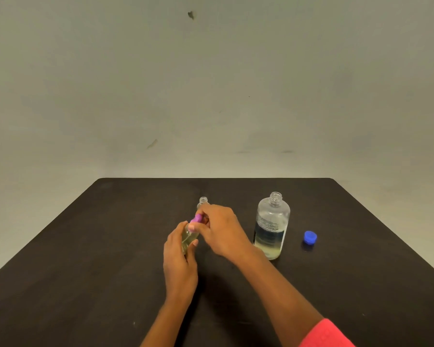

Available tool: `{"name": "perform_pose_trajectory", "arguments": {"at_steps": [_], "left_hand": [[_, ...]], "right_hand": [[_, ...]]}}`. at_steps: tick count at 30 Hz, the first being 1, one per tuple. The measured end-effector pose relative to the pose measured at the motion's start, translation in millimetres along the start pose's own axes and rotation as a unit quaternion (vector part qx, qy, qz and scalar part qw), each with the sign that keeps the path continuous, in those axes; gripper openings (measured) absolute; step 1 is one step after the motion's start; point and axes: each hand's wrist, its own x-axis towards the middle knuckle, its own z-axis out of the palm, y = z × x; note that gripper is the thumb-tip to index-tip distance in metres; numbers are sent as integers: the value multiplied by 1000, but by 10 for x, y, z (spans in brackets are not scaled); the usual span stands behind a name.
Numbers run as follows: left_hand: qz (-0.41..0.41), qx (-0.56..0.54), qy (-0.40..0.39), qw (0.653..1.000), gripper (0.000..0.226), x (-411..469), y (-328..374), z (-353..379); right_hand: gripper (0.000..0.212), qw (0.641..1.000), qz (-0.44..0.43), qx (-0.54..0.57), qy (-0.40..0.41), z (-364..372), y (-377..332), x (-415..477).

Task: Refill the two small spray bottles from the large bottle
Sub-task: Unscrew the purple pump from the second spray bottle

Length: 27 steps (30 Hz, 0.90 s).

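Left hand (179,256) gripping small spray bottle (189,237), right hand (221,227) pinching its pink sprayer top (195,219), uncapped large bottle (271,225) and blue cap (310,237) on table (85,259), second small bottle (203,201) open behind.

Mid-table (85,259) is blocked: the left hand (179,256) grips a spray bottle (188,237), the right hand (219,229) pinches its pink head (195,219), and an uncapped small bottle (203,200) stands just behind the right hand. To the right, the open large bottle (271,226) stands just beside the right forearm (268,279), with a bare gap between it and the cap (310,237) lying farther right. The table's left side, far strip and near right corner offer free passage.
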Motion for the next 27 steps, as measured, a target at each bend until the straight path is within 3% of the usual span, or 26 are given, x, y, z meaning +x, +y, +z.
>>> {"name": "perform_pose_trajectory", "arguments": {"at_steps": [10, 14, 19, 21, 27], "left_hand": [[24, 25, -26, 999, 44, -14, -57, 22], [48, 34, -41, 997, 46, -15, -53, 52], [77, 43, -41, 995, 51, -25, -56, 57], [73, 47, -31, 996, 48, -23, -60, 56], [66, 44, -28, 996, 48, -27, -51, 46]], "right_hand": [[11, 991, -124, -3, -52, -192, 223, -23], [29, 991, -116, 12, -64, -264, 209, -78], [28, 990, -33, -127, -52, -174, 122, -64], [17, 990, -43, -115, -72, -159, 104, -56], [31, 990, -96, -87, -62, -200, 83, -87]]}}
